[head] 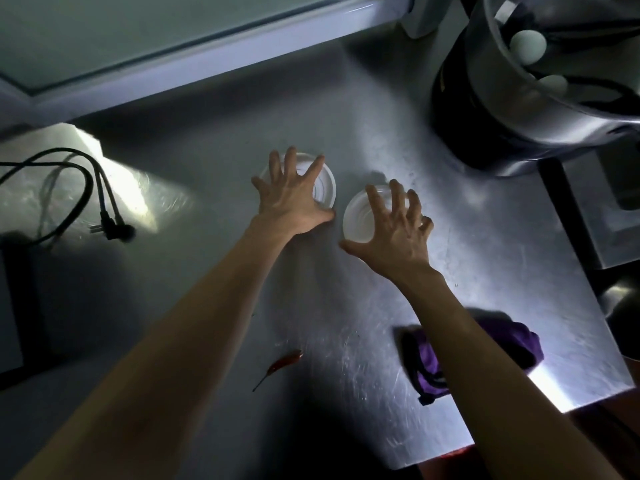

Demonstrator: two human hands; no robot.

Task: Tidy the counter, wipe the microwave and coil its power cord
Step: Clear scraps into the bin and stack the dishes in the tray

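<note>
Two round white plastic bowls stand side by side on the steel counter (pixel 467 237). My left hand (pixel 294 192) is spread over the top of the left bowl (pixel 325 188), fingertips at its far rim and thumb at its near rim. My right hand (pixel 394 230) covers the right bowl (pixel 356 216), its fingers curled over the far rim and its thumb at the near edge. A black power cord (pixel 86 181) lies looped at the left, its plug (pixel 112 228) on the counter. A crumpled purple cloth (pixel 516 341) lies under my right forearm.
A large steel pot (pixel 519 109) holding pale eggs (pixel 528 43) stands at the back right on a dark base. A red chili (pixel 285 362) lies near the front. A dark boxy object (pixel 14 292) sits at the left edge. A window ledge (pixel 207 67) runs along the back.
</note>
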